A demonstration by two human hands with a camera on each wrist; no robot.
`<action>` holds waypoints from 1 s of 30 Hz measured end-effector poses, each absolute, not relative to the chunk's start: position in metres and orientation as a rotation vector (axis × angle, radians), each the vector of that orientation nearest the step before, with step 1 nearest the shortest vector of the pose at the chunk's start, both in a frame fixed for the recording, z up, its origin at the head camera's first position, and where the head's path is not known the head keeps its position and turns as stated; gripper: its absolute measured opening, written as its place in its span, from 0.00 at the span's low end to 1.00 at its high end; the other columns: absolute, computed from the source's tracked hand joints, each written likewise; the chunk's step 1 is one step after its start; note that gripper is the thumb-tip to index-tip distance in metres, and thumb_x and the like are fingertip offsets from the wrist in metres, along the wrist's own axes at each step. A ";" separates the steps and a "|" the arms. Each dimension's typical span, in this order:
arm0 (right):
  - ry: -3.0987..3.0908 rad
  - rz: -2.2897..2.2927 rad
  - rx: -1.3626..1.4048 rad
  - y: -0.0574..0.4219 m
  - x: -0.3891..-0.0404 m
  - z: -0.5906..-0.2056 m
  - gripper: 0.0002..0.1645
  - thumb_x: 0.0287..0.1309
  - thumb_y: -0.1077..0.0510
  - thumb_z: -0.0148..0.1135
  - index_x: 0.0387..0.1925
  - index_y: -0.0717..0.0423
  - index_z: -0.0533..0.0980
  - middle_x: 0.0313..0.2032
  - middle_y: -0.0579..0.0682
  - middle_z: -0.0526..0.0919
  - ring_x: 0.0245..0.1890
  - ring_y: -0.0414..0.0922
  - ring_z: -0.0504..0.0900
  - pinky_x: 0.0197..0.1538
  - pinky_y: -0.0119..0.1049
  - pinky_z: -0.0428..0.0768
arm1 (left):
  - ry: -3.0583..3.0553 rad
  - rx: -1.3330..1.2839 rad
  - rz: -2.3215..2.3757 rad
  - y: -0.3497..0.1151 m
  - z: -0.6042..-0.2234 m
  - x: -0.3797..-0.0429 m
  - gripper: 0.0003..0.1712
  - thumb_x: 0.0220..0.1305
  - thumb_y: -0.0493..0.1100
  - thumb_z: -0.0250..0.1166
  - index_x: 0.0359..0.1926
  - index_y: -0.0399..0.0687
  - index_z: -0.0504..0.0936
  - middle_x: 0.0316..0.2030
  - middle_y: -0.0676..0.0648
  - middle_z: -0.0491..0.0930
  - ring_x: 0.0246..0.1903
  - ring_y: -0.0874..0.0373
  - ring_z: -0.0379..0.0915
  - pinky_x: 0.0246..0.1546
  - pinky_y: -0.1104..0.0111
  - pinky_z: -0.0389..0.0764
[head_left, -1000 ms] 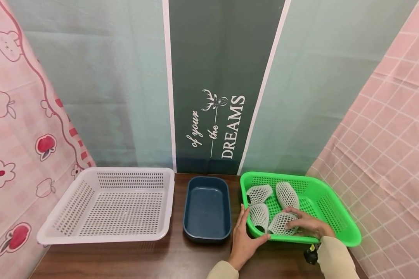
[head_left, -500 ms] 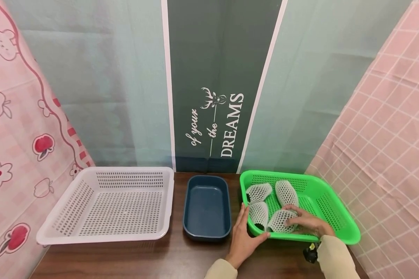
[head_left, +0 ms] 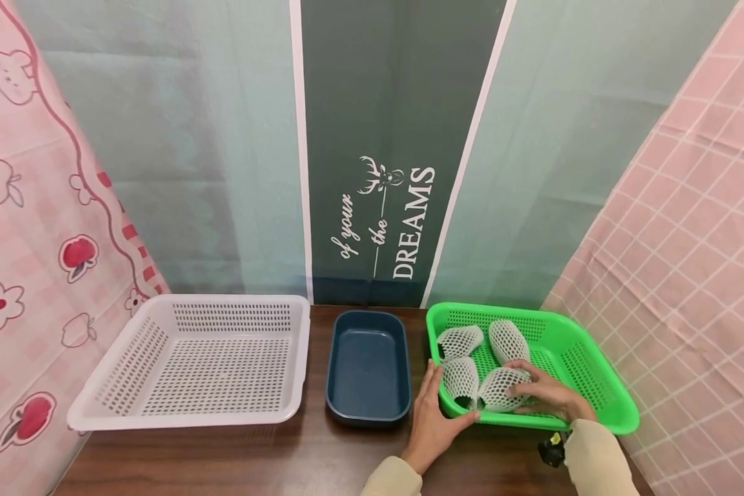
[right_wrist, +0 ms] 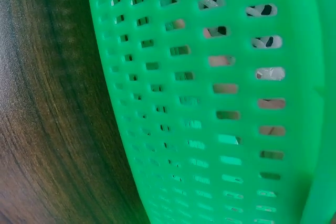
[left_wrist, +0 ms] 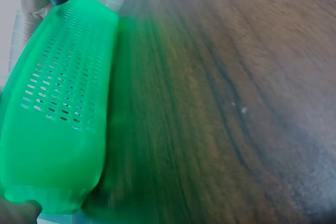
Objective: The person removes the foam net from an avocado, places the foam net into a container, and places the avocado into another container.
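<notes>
My right hand (head_left: pixel 548 396) reaches into the green basket (head_left: pixel 595 386) and grips a white foam fruit net (head_left: pixel 499 389) near the front wall, thumb and fingers on its right end. Its left end shows a small dark opening; what it wraps is hidden. Three similar nets, the far-left net (head_left: pixel 460 342), the far-right net (head_left: pixel 508 341) and the near-left net (head_left: pixel 461 379), lie beside it, two with dark ends. My left hand (head_left: pixel 432 424) rests on the basket's near-left corner, fingers straight along the left side, thumb on the front rim. In the right wrist view the basket's slotted wall (right_wrist: pixel 210 103) hides most of the contents.
A dark blue tray (head_left: pixel 368 417) stands left of the green basket. Further left is a white slotted basket (head_left: pixel 192 421). All stand on a brown wooden table (head_left: pixel 254 461). Cloth hangings (head_left: pixel 242 172) close off the back and both sides.
The gripped net has turned slightly, so a dark opening now shows at its left end. My left hand stays at the basket's corner; the other things have not visibly moved.
</notes>
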State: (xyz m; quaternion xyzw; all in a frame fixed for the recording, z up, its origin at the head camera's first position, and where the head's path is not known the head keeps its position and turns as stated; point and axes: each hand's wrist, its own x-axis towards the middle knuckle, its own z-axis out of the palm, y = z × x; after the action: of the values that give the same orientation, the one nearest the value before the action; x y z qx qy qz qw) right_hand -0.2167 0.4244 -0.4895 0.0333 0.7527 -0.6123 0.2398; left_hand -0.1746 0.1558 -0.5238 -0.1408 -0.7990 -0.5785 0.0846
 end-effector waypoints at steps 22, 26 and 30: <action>2.133 -1.752 0.132 0.424 -0.209 -0.473 0.36 0.51 0.63 0.60 0.57 0.59 0.52 0.49 0.67 0.59 0.41 0.55 0.73 0.43 0.55 0.72 | -2.363 -0.507 -1.761 0.154 -0.497 -0.182 0.49 0.43 0.63 0.66 0.64 0.56 0.57 0.65 0.51 0.49 0.61 0.52 0.51 0.50 0.56 0.66; 2.145 -1.759 0.139 0.425 -0.207 -0.469 0.36 0.52 0.62 0.59 0.58 0.58 0.50 0.48 0.67 0.58 0.42 0.55 0.73 0.44 0.55 0.71 | -2.376 -0.511 -1.741 0.152 -0.493 -0.182 0.48 0.43 0.59 0.69 0.64 0.55 0.58 0.65 0.52 0.50 0.60 0.52 0.52 0.51 0.57 0.66; 2.154 -1.772 0.124 0.427 -0.206 -0.468 0.35 0.53 0.63 0.58 0.57 0.56 0.50 0.48 0.66 0.59 0.42 0.55 0.73 0.44 0.55 0.71 | -2.371 -0.508 -1.732 0.150 -0.488 -0.184 0.48 0.43 0.58 0.70 0.64 0.54 0.58 0.64 0.53 0.51 0.60 0.53 0.53 0.51 0.57 0.66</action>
State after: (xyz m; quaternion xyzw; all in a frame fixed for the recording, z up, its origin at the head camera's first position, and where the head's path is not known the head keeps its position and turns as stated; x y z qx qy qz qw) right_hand -0.2061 0.4269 -0.4680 0.0437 0.7598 -0.6249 0.1738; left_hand -0.1844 0.1503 -0.4880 -0.1699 -0.7930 -0.5794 0.0810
